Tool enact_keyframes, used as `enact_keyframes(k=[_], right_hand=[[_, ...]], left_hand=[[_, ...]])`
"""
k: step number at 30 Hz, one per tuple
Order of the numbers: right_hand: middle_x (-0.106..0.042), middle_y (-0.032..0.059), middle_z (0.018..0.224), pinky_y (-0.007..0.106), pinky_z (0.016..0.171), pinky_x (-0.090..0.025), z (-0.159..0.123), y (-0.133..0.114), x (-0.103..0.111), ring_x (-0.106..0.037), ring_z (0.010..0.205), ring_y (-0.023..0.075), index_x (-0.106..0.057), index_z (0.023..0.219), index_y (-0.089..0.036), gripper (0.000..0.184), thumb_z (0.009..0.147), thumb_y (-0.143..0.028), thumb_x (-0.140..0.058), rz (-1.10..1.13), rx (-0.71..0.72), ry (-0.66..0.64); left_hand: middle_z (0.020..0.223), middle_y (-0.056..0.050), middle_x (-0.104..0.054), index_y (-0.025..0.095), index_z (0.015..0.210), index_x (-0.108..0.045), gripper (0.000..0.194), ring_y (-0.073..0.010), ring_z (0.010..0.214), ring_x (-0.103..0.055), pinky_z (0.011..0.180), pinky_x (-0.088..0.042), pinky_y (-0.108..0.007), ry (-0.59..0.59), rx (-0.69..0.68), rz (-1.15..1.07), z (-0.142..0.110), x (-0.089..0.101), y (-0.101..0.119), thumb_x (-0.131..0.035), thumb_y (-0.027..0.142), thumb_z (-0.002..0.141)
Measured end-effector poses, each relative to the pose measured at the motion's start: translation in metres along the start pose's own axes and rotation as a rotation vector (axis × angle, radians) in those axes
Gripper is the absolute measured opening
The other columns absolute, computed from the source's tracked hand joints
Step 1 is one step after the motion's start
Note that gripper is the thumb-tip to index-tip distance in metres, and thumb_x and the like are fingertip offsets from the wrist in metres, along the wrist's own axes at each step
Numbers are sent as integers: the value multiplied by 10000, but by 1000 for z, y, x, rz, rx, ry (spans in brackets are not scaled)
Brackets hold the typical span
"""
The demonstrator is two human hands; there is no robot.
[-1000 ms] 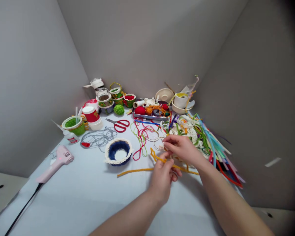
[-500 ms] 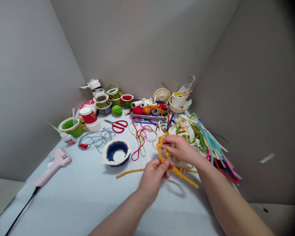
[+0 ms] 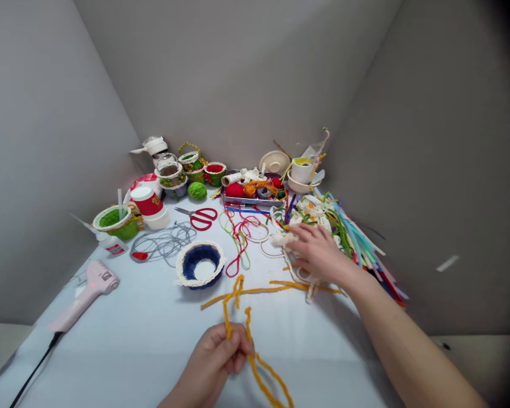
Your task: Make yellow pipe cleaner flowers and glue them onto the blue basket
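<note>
Near the front of the table my left hand [image 3: 227,354] pinches a bent orange-yellow pipe cleaner [image 3: 263,379]. Its zigzag ends stick up above the fingers and a long loop hangs down to the right. Further off, my right hand [image 3: 317,252] reaches over the pile of white lace trim [image 3: 287,241], its fingers spread and touching the pile's near edge. The fingertips are partly lost against the lace. More yellow pipe cleaners [image 3: 259,290] lie flat between the hands. A dark blue bowl with a white lace rim [image 3: 202,263] stands to their left.
At left lie a pink glue gun [image 3: 87,294] with its cord, a glue bottle [image 3: 110,243] and grey cord [image 3: 165,241]. Red-handled scissors [image 3: 202,218] lie behind the bowl. A tray of yarn [image 3: 255,200] and small baskets [image 3: 195,164] stand behind; coloured pipe cleaners [image 3: 361,238] spread at right.
My left hand has drawn back toward me with the bent pipe cleaner. My right hand has let go of it and moved away to the lace pile. The view has shifted slightly.
</note>
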State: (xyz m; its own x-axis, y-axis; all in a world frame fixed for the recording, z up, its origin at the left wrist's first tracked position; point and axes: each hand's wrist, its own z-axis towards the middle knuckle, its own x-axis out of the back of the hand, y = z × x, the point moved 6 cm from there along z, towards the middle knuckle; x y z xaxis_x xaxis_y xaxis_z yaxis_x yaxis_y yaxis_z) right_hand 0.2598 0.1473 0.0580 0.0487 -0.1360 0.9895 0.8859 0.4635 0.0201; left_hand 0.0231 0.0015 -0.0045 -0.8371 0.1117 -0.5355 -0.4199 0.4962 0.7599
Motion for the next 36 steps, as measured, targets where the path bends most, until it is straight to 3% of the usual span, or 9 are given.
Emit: enact_keyframes(k=[3, 6, 12, 15, 17, 22, 28, 31, 36], right_hand=[[-494, 146, 1393, 638, 1039, -183, -4, 36, -3, -359, 1296, 372, -662, 1107, -217, 304, 820, -169, -575, -200, -298, 96], [-512, 122, 1378, 636, 1026, -218, -7, 38, 6, -352, 1301, 376, -670, 1115, -261, 314, 818, -201, -589, -186, -299, 104], [-586, 126, 1252, 453, 958, -407, -23, -66, 13, -498, 1155, 273, -640, 1135, -226, 264, 892, -213, -537, 205, 120, 71], [-643, 100, 1143, 448, 928, -404, -32, -112, -2, -497, 1105, 271, -662, 973, -214, 146, 911, -192, -532, 275, 142, 87], [-654, 95, 1096, 439, 940, -379, -39, -139, -8, -501, 1064, 250, -641, 953, -201, 150, 929, -164, -497, 312, 179, 131], [-592, 49, 747, 323, 635, -365, -56, -195, -16, -476, 667, 188, -569, 857, -171, 173, 923, -130, -415, 329, 246, 52], [-557, 25, 716, 321, 617, -301, -60, -216, -14, -453, 650, 178, -544, 828, -179, 148, 925, -158, -435, 256, 286, 75], [-542, 21, 677, 325, 612, -287, -60, -220, -12, -445, 631, 176, -556, 816, -175, 184, 934, -161, -416, 261, 356, 132], [-588, 25, 718, 325, 657, -321, -65, -208, -13, -495, 679, 180, -587, 890, -173, 180, 964, -234, -435, 286, 378, 45]], left_hand=[[593, -5, -543, 107, 633, -661, 402, -56, 484, -375, 531, -239, -219, -28, 19, -10, -2, 5, -4, -738, 493, 711], [619, -25, -578, 107, 639, -671, 404, -53, 473, -383, 511, -225, -218, -48, 45, -24, -7, 9, -10, -744, 499, 702], [738, -72, -667, 143, 708, -739, 429, -46, 466, -396, 494, -239, -211, -239, 96, 59, -27, 10, -8, -666, 564, 751], [1027, -118, -674, 172, 781, -763, 427, -44, 499, -427, 524, -297, -221, -292, 93, 225, -38, 15, 3, -617, 574, 788], [987, -104, -662, 180, 804, -761, 433, -44, 496, -413, 521, -305, -222, -286, 85, 302, -44, 24, 9, -607, 585, 788], [600, -29, -600, 174, 830, -717, 458, -85, 482, -400, 481, -268, -209, -146, 150, 297, -53, 52, -4, -581, 609, 790], [610, 24, -564, 199, 1044, -663, 480, -127, 544, -495, 555, -411, -232, 336, -67, 501, -58, 68, -2, -680, 554, 721], [570, 35, -552, 199, 1130, -629, 485, -151, 543, -523, 564, -429, -241, 352, -87, 685, -55, 61, 6, -643, 513, 760], [553, 19, -565, 209, 754, -651, 261, -158, 546, -531, 563, -403, -230, 340, -113, 986, -51, 66, 20, -590, 456, 810]])
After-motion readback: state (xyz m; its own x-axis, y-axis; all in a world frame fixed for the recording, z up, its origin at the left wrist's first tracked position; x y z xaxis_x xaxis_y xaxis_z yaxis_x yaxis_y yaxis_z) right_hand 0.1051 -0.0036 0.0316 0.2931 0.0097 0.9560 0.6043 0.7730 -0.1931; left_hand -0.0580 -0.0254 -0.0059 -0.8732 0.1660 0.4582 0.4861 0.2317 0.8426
